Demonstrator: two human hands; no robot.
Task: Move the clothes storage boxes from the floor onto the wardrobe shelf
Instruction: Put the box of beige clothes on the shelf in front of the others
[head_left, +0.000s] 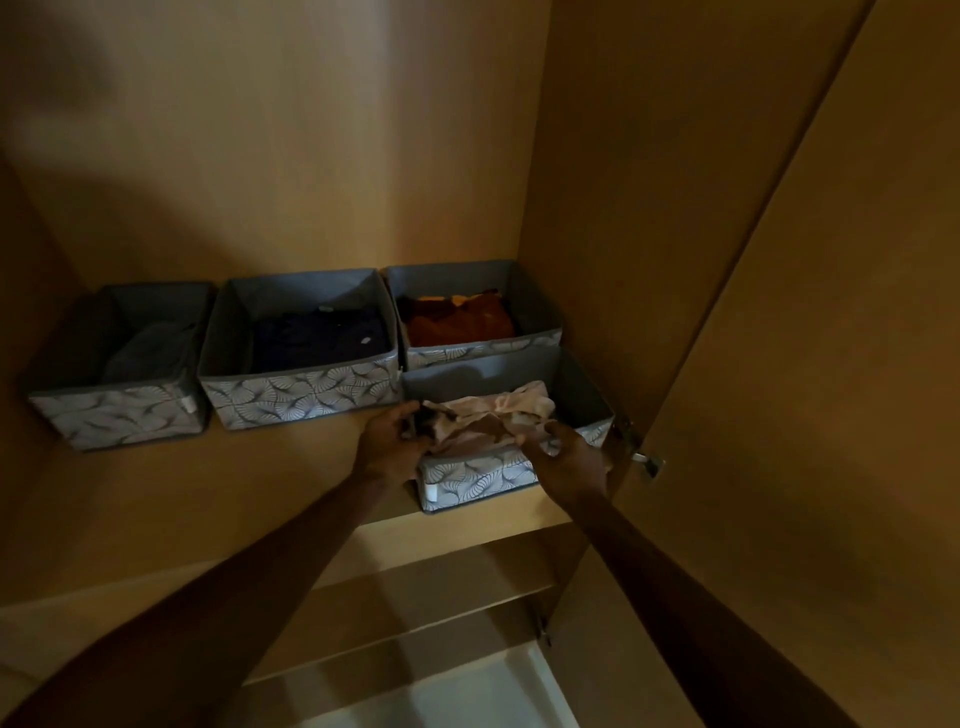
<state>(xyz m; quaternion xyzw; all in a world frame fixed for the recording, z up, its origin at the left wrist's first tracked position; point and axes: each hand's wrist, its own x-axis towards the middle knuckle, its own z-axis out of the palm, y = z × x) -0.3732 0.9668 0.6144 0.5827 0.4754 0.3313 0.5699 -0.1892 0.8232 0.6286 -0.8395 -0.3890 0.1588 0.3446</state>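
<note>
From the head view, your left hand (389, 441) is on the left rim of the front box (478, 475), fingers curled round the edge and gripping it. Your right hand (569, 457) is curled on the front-right rim in the same kind of hold, right where the pale pink clothes (498, 415) spill up over the edge; in this dim light you can't tell whether cloth is pinched in with the rim. The front box sits on the wardrobe shelf (234, 478), near its front lip and hard against the right side, just ahead of the back-right box (467, 353) with its rust-orange clothes (462, 319). To the left, the middle box (306, 389) holds dark navy clothes (322, 338), and beside it the left box (114, 415) holds grey clothes (145, 348). All four have grey fabric with a pale fan pattern on the front panel. There's a small white tag (432, 491) at the front box's lower-left corner and another white tab (189, 405) on the left box, both too small to read. The open wardrobe door (805, 364) stands to your right, its metal hinge (647, 461) just beside your right hand.
</note>
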